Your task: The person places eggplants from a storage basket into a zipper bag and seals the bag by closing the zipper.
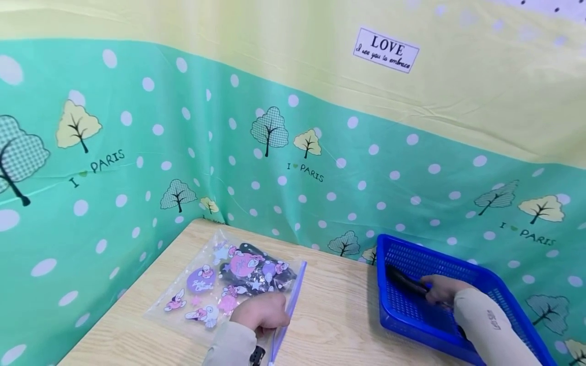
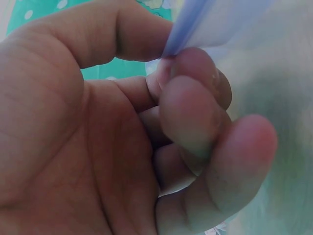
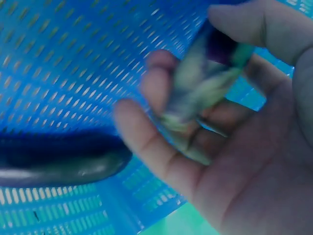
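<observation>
My left hand (image 1: 263,311) pinches the purple zip edge (image 2: 190,22) of a clear zip bag (image 1: 201,279) printed with pink and purple cartoons. Dark, long, glossy things (image 1: 247,254) lie inside the bag, partly covered by the print. Over on the right, my right hand (image 1: 444,290) holds an eggplant (image 1: 405,280) by its stem end, inside the blue basket (image 1: 382,305). The right wrist view shows thumb and fingers around its greenish cap (image 3: 195,83), blurred. A second eggplant (image 3: 63,161) lies in the basket beside the fingers, mostly hidden by my forearm in the head view.
The bag lies flat on a light wooden table (image 1: 339,315), left of the basket. Green and yellow printed cloth (image 1: 284,203) hangs behind the table and along its left side, close to the basket's back rim.
</observation>
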`<state>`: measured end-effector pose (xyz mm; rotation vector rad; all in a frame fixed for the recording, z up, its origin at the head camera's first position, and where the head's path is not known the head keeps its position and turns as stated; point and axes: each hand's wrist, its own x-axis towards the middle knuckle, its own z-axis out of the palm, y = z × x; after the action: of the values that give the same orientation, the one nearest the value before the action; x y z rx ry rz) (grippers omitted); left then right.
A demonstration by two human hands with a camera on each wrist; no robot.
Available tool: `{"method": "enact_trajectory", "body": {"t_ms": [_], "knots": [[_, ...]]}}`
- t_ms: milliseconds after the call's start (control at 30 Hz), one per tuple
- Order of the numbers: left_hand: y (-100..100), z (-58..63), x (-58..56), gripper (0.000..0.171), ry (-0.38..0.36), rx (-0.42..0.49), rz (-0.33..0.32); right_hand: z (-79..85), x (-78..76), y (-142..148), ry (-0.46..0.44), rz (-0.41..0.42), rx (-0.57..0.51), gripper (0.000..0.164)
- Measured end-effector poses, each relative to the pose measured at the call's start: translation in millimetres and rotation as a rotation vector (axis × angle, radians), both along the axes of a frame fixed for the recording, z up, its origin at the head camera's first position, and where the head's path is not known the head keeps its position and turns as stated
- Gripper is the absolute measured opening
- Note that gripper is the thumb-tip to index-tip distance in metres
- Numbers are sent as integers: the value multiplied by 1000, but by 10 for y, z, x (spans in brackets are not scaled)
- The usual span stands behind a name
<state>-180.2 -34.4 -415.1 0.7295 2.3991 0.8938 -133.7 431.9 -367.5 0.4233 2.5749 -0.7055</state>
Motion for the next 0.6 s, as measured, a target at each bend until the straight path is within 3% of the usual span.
{"method": "enact_trajectory", "body": {"t_ms": [167,300,600], "knots": [[10,8,-6,15,3,-9,1,49,-46,-103,52,5,73,59],[13,13,-6,14,6,-9,0,133,-75,-134,96,59,115,53],[-28,36,-22,11,5,14,13,261,-156,-166,258,133,37,48]]}}
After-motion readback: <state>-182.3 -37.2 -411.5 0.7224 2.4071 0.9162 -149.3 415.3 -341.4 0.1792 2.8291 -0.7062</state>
